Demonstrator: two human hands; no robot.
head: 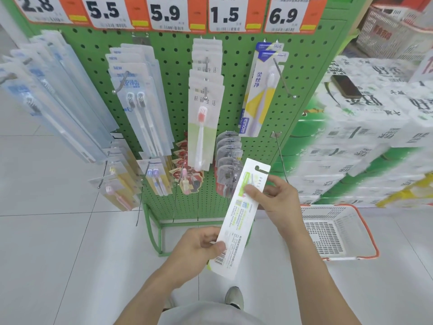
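While both hands hold it, a toothbrush pack (236,221) sits tilted before the green pegboard rack (173,90).
The left hand (196,246) grips the pack's barcode end at 7 o'clock, thumb curled over its face. The right hand (281,202) pinches the upper part at 1 o'clock, thumb on the print and fingers behind. The hang-hole end points toward 1 o'clock, near a wire hook (280,158). At 3 o'clock of the hands a white basket (346,221) sits on the floor, with stacked cartons (356,134) beyond.
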